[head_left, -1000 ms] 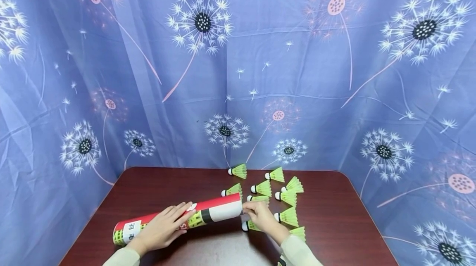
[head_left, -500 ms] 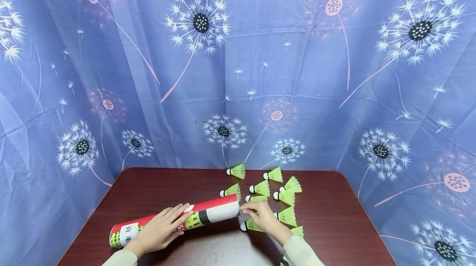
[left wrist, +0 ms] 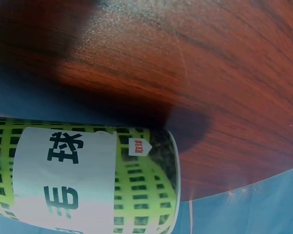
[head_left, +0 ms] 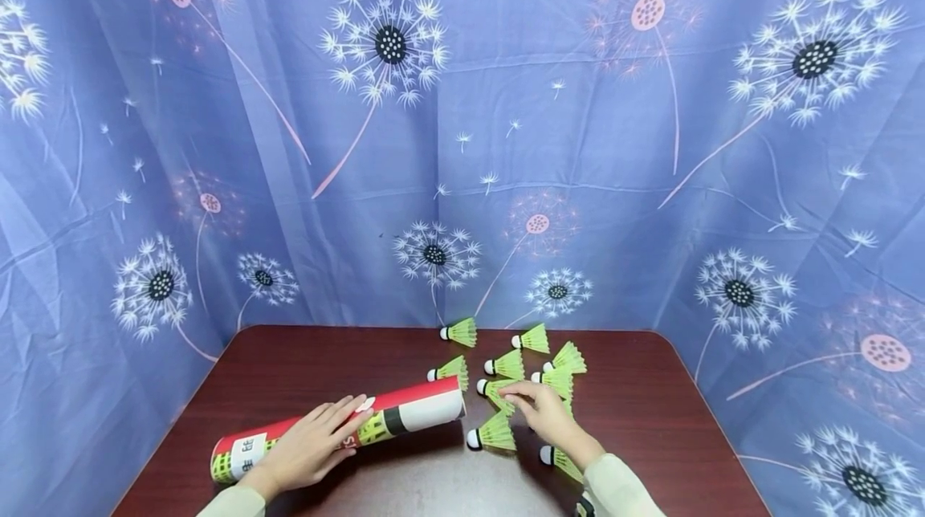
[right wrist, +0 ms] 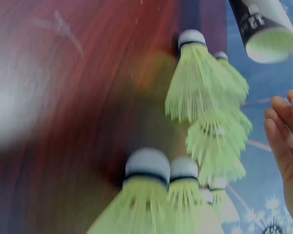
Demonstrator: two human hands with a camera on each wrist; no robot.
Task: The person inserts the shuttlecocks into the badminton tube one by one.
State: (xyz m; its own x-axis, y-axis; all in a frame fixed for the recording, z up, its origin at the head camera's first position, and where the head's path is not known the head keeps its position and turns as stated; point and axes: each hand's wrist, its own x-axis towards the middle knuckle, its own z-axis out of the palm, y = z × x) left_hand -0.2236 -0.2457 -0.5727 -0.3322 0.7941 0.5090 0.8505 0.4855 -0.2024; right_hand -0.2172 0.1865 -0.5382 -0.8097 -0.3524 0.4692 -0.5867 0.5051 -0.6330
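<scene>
A red, white and yellow-green shuttlecock tube (head_left: pixel 426 407) lies aslant on the table in the head view. My left hand (head_left: pixel 311 446) holds it from above, fingers along the top and thumb on the near side. In the left wrist view the printed left end of the tube (left wrist: pixel 63 180) shows, but no hand. My right hand (head_left: pixel 549 414) hovers over the shuttlecocks, its fingertips overlapping one yellow shuttlecock (head_left: pixel 495 393). Nearer the tube's right end lies another shuttlecock (head_left: pixel 495 432). In the right wrist view the right hand's fingers (right wrist: pixel 285 141) are loosely bent with nothing between them.
Several more yellow shuttlecocks with white bases lie behind and beside the right hand, among them a shuttlecock (head_left: pixel 459 332) near the back edge and a shuttlecock (head_left: pixel 562 462) by the right wrist. A blue dandelion-print curtain (head_left: pixel 462 140) hangs behind the dark red table (head_left: pixel 650 421).
My right hand has left the tube's right end and moved right, over the shuttlecocks, uncovering the one near the tube. The left hand and tube stay in place.
</scene>
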